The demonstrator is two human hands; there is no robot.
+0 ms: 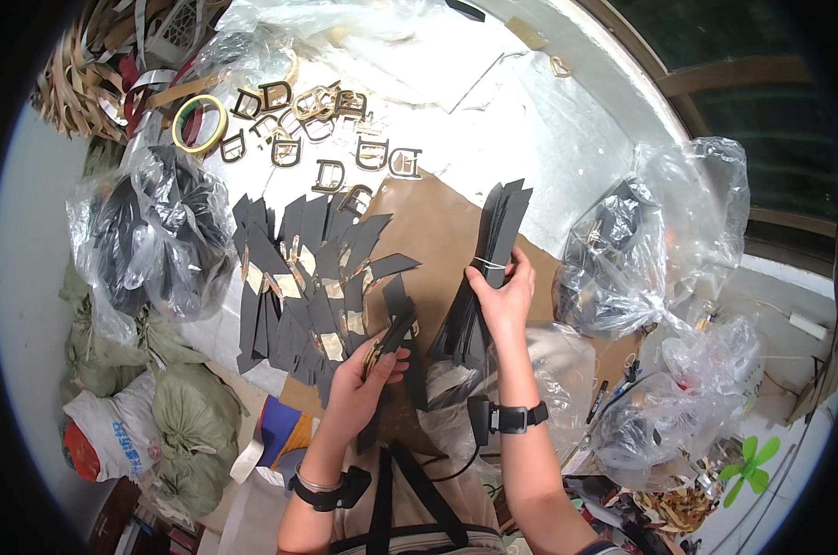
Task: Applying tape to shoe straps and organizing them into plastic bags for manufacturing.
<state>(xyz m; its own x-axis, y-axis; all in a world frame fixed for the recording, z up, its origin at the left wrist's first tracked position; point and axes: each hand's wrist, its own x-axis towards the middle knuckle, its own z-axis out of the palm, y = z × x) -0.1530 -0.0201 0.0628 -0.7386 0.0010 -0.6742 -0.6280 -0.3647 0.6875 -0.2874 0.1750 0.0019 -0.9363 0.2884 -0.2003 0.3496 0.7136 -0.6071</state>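
My right hand (510,294) is closed around a bundle of long black strips (502,217), bound near its middle by a thin white tie (489,264). The bundle stands slanted, its lower end fanned out. Lower and to the left, my left hand (365,377) grips a few black strips (399,328) with something gold-coloured among them. Just beyond that hand lies a spread pile of black strips (294,305), several carrying pale patches and gold metal pieces. Its fingers partly hide what it holds.
Dark D-shaped buckles (329,174) and a yellow tape roll (199,126) lie on the white sheet. Brown board (428,217) is under the strips. Clear plastic bags (622,250) flank the right, a bag of black pieces (155,240) the left. Green sacks (195,435) stand at lower left.
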